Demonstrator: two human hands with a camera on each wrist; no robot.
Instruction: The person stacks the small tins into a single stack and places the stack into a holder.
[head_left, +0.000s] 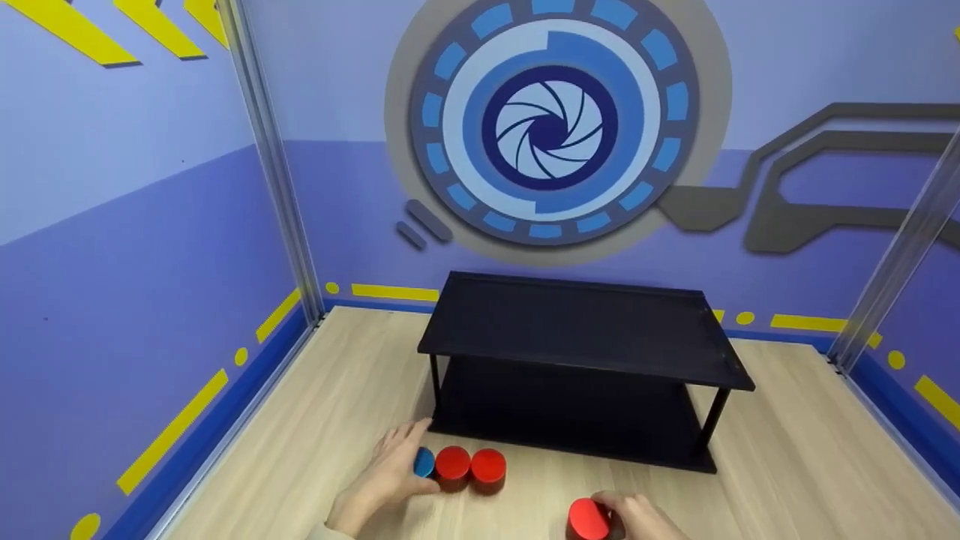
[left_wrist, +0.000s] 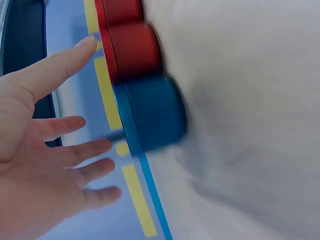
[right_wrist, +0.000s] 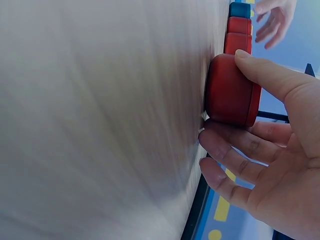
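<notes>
Three small round tins stand in a row on the table: a blue tin [head_left: 424, 463] on the left, then a red tin [head_left: 452, 466] and another red tin [head_left: 489, 469]. My left hand [head_left: 394, 465] is beside the blue tin, its fingers and thumb spread. In the left wrist view a gap shows between the thumb and the blue tin [left_wrist: 152, 115]. Off to the right and closer to me, my right hand [head_left: 637, 517] grips a third red tin [head_left: 589, 519]. The right wrist view shows the thumb and fingers on opposite sides of that red tin [right_wrist: 231, 90].
A black two-level shelf [head_left: 577, 322] stands behind the tins, its lower board [head_left: 570, 405] low over the table. Pale wood tabletop [head_left: 315, 420] stretches to both sides. Blue panel walls [head_left: 150, 315] with metal corner posts [head_left: 274, 165] enclose the table.
</notes>
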